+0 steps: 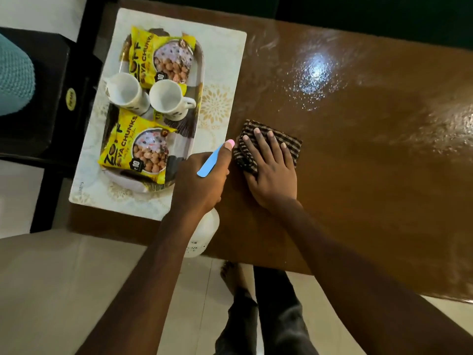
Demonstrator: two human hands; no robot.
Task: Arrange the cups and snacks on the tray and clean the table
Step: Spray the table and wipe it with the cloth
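Left hand: the left hand [202,180] gripped a spray bottle [204,234] at the neck, fingers curled round it, above the table's near edge.
Spray bottle: white body below the wrist, blue trigger [208,161] lying across the back of the hand, pink nozzle [229,143] pointing away from the person, just beside the cloth.
Right hand: the right hand [272,172] lay flat, palm down, on a striped brown cloth [245,156]; its fingers [261,142] were straight and slightly spread, pressing the cloth.
Cloth: folded, flat on the brown table [358,162], just right of the placemat's near corner.
Table: glossy, with wet streaks and droplets catching the light at the far middle [314,73].
Tray: a patterned tray [184,147] sat on a white placemat [217,60] with gold floral print, at the table's left end.
Snacks: 2 yellow soya chunks packets lay in the tray, the far packet [166,60] and the near packet [138,149].
Cups: 2 white mugs stood upright between the packets, the left mug [126,92] and the right mug [169,99] close together, the right one's handle pointing right.
Surroundings: a black chair [51,98] stood left of the table.
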